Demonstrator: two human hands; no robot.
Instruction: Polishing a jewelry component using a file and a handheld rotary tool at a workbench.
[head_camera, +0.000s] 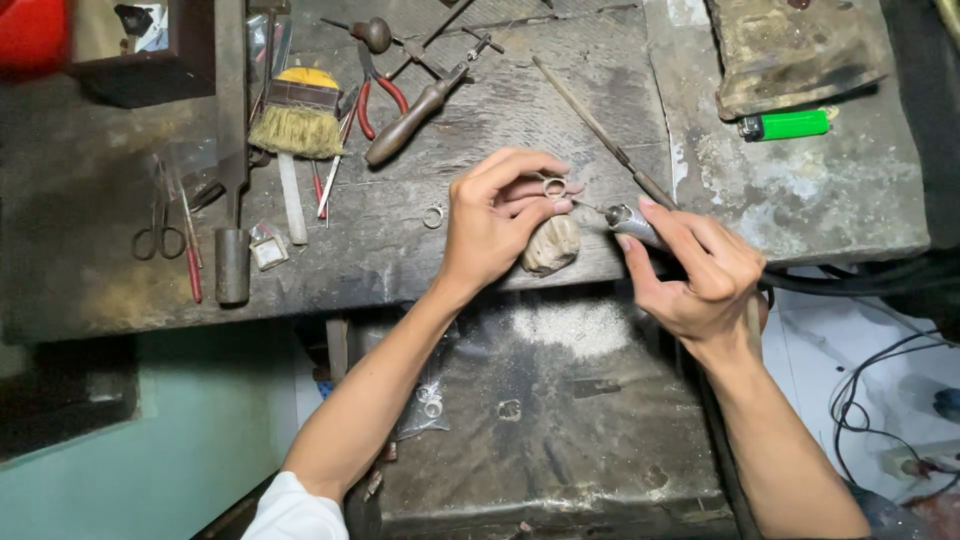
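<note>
A small metal ring (554, 187) sits pinched in the fingertips of the left hand (497, 215), braced over the worn bench peg (550, 245) at the dark workbench (90, 220) edge. At its 3 o'clock, the right hand (700, 270) closes around a rotary handpiece (630, 222), its fine bit at the ring. This looks like grinding or polishing; the next pass calls for steady, light contact. The bit's tip is too small to make out. Another ring (433, 216) lies at 9 o'clock.
</note>
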